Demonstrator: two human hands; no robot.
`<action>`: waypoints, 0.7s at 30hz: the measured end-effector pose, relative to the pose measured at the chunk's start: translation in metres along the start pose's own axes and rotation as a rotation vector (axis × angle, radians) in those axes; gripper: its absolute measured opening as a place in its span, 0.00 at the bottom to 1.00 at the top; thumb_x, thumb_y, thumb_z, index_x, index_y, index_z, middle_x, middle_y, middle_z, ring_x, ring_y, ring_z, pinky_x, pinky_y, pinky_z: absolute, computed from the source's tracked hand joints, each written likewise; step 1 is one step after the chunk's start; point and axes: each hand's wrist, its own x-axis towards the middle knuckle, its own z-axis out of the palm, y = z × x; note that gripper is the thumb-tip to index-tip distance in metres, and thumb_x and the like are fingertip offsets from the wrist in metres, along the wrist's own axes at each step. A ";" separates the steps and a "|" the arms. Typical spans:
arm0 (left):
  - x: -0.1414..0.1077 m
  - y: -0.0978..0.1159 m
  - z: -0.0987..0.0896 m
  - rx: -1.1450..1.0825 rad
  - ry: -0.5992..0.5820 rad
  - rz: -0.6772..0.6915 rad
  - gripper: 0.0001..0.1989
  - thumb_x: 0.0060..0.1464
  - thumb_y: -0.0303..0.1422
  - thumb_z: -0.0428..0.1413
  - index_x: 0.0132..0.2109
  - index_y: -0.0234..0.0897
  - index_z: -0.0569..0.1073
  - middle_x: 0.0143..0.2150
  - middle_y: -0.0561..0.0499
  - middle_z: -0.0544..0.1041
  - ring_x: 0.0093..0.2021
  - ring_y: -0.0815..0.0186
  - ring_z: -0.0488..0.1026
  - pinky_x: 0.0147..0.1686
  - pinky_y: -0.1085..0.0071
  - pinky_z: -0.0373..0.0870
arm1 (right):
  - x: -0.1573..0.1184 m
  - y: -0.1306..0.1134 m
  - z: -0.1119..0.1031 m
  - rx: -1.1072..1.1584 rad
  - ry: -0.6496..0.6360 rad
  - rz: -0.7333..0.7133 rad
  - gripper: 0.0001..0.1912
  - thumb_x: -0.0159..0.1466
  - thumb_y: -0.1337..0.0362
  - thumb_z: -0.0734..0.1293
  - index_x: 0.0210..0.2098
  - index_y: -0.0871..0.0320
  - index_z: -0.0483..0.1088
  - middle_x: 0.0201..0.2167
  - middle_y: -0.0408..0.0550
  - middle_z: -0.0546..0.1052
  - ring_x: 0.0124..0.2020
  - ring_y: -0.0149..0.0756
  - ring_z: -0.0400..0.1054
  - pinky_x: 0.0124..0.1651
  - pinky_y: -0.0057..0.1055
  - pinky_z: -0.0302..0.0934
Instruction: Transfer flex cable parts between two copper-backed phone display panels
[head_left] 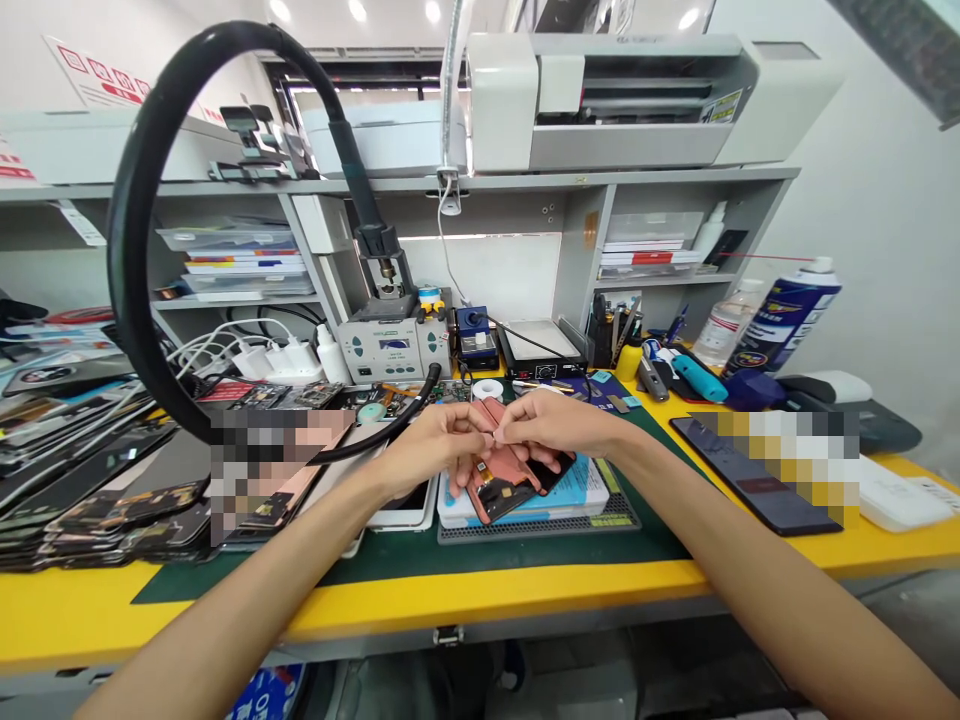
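Above a phone display panel with a copper-coloured back point(507, 468), my left hand point(442, 445) and my right hand point(551, 425) meet with thumbs and forefingers pinched. A tiny pale bit shows between the fingertips; it is too small to name. The other fingers of both hands hang over or rest on the panel, and I cannot tell how firmly. Black strips and a flex cable show on the panel's lower end. Under it is a white and blue box point(525, 512), set on a grey perforated plate point(555, 532) on the green mat point(420, 556).
Stacked phone panels point(97, 500) crowd the left side. A thick black hose point(131, 230) arches over them from the hot air station point(394, 348). A dark phone point(757, 480) lies to the right, with a spray can point(784, 320) behind it. The yellow table edge point(480, 590) runs along the front.
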 end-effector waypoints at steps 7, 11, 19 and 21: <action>-0.001 0.004 0.003 0.004 0.022 -0.023 0.07 0.48 0.28 0.59 0.37 0.33 0.71 0.25 0.52 0.77 0.15 0.71 0.69 0.12 0.76 0.66 | 0.001 0.003 -0.001 -0.015 -0.008 -0.005 0.17 0.64 0.55 0.66 0.24 0.61 0.69 0.15 0.44 0.72 0.12 0.25 0.61 0.15 0.21 0.48; -0.001 0.005 0.003 -0.002 0.027 -0.032 0.07 0.48 0.27 0.59 0.37 0.33 0.71 0.23 0.53 0.76 0.14 0.70 0.69 0.12 0.76 0.66 | 0.000 0.001 -0.001 0.007 -0.022 0.006 0.15 0.64 0.58 0.65 0.24 0.60 0.69 0.15 0.43 0.72 0.12 0.25 0.61 0.14 0.20 0.49; -0.002 0.006 0.002 0.019 0.020 -0.018 0.06 0.48 0.27 0.58 0.36 0.33 0.71 0.22 0.53 0.75 0.15 0.70 0.70 0.12 0.77 0.66 | -0.004 -0.005 -0.003 -0.007 -0.019 0.024 0.17 0.63 0.55 0.67 0.24 0.61 0.69 0.15 0.43 0.71 0.14 0.26 0.62 0.16 0.21 0.52; -0.002 0.005 0.002 0.005 0.024 -0.022 0.07 0.47 0.27 0.58 0.36 0.33 0.71 0.24 0.53 0.75 0.15 0.71 0.70 0.12 0.76 0.66 | -0.005 -0.005 -0.004 0.007 -0.019 0.034 0.17 0.62 0.55 0.68 0.24 0.61 0.70 0.16 0.43 0.72 0.15 0.26 0.62 0.17 0.21 0.52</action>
